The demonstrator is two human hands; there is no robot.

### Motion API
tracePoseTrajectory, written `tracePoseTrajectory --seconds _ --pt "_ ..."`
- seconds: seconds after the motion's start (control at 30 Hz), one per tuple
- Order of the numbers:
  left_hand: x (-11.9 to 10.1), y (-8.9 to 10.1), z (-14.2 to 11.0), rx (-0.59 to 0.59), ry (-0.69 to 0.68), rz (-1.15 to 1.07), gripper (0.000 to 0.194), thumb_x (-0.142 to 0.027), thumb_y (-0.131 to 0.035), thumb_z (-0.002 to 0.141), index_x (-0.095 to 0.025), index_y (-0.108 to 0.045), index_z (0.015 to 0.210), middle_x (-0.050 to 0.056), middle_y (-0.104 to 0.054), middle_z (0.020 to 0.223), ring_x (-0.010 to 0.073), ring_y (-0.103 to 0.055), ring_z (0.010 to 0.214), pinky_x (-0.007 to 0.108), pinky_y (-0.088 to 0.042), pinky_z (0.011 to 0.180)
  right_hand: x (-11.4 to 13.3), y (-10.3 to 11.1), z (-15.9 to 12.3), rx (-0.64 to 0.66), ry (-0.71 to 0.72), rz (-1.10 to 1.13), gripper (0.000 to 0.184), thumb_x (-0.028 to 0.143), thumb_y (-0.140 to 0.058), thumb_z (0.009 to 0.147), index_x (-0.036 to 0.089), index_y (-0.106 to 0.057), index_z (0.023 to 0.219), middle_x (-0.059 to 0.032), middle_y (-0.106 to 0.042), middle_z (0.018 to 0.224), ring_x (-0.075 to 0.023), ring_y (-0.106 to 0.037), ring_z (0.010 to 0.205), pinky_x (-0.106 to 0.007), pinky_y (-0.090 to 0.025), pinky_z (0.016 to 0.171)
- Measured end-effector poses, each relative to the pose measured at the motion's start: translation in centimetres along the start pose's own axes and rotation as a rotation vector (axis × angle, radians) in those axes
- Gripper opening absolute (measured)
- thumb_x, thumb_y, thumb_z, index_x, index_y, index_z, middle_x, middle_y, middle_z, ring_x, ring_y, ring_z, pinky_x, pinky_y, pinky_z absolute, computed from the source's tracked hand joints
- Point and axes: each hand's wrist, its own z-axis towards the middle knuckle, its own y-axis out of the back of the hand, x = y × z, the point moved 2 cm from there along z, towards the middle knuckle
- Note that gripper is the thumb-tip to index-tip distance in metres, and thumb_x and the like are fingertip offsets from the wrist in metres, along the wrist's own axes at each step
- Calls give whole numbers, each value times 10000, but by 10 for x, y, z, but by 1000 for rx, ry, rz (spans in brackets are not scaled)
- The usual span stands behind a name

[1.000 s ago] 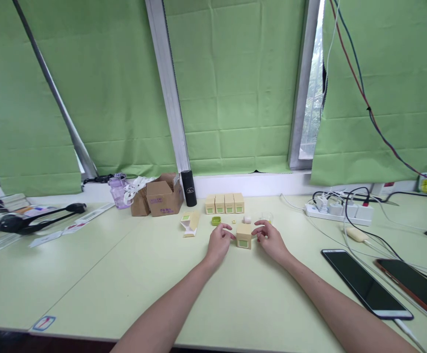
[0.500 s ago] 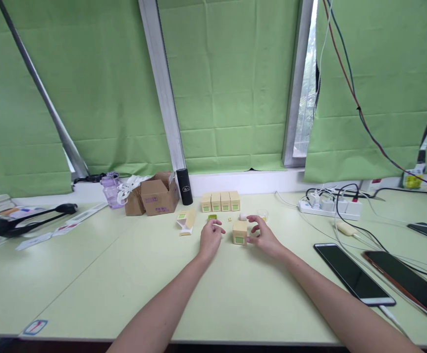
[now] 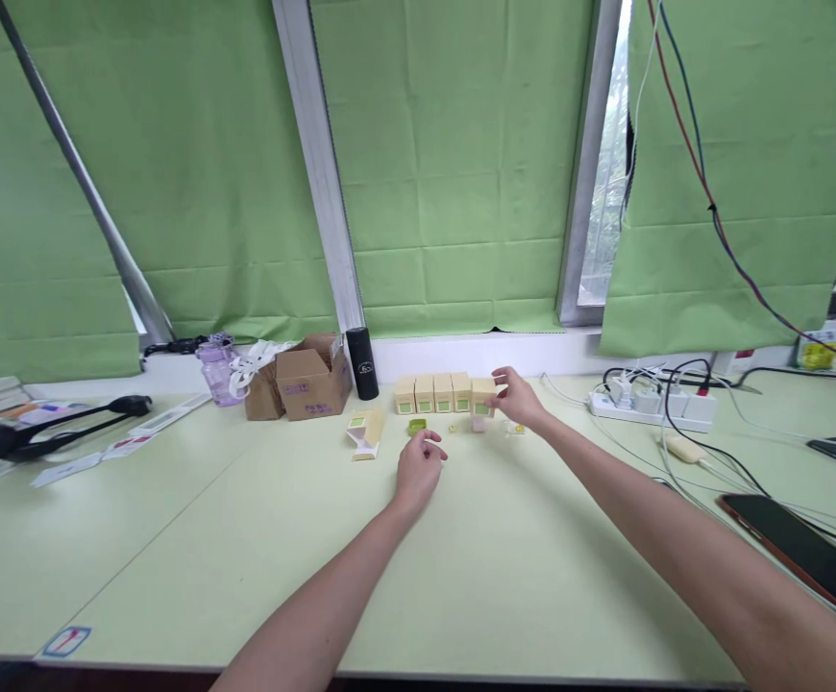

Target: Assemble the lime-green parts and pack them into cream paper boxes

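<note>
My right hand (image 3: pixel 519 397) grips a small tan box (image 3: pixel 481 396) with a green label, beside the right end of a row of several matching boxes (image 3: pixel 433 393). Over the table near the middle, my left hand (image 3: pixel 419 467) has its fingers loosely curled and apart, holding nothing. Just beyond it lies a small green piece (image 3: pixel 416 426). A tiny yellowish piece (image 3: pixel 452 429) is to the right of that. Below the held box a pinkish-white item (image 3: pixel 479 424) shows in part. An opened small carton (image 3: pixel 365 434) lies to the left.
A brown cardboard box (image 3: pixel 313 389), a black bottle (image 3: pixel 362 363) and a purple bottle (image 3: pixel 218 371) stand at the back left. A clear small item (image 3: pixel 514 428) is near my right wrist. On the right are a power strip (image 3: pixel 652 407), cables and a phone (image 3: pixel 799 538).
My right hand has carried the tan box from the table's middle back to the row's right end. My left hand has shifted slightly nearer and to the right.
</note>
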Motion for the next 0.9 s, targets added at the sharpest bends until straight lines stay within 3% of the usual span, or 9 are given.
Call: tracePoseTrajectory --seconds 0.17,0.33,0.53,0.7,0.9 --pt "-1 -2 -2 13 -24 43 177 -127 -542 804 -224 -614 933 17 -734 762 185 -603 668 286 -396 650 -24 11 36 -69 -99 -140 557 73 -738 738 201 -529 1238 -130 -697 1266 -204 -664 845 -331 -470 760" --pt "-2 -4 -5 40 -44 92 177 -126 -511 845 -225 -603 960 15 -734 784 178 -618 696 274 -403 649 -41 -6 44 -21 -140 -252 538 45 -736 741 188 -528 1217 -145 -721 1227 -247 -684 951 -314 -463 765" --pt "-8 -4 -10 70 -47 129 192 -106 -479 867 -214 -593 978 17 -730 794 168 -648 738 255 -412 649 -40 -18 41 38 -125 -397 410 110 -633 872 175 -517 1259 -167 -677 1267 -257 -659 1088 -303 -463 823" --pt "-10 -6 -10 77 -71 118 184 -113 -475 867 -216 -588 969 14 -726 786 169 -650 725 262 -429 666 -36 -20 32 157 -81 -530 196 203 -627 901 248 -659 1089 -106 -687 1214 -278 -647 1091 -335 -467 835" --pt "-9 -7 -10 88 -76 133 193 -102 -465 866 -222 -581 964 5 -721 779 165 -644 724 262 -427 667 -35 -33 37 230 -92 -638 286 215 -633 916 267 -696 1190 -110 -688 1277 -325 -572 1242 -393 -475 934"
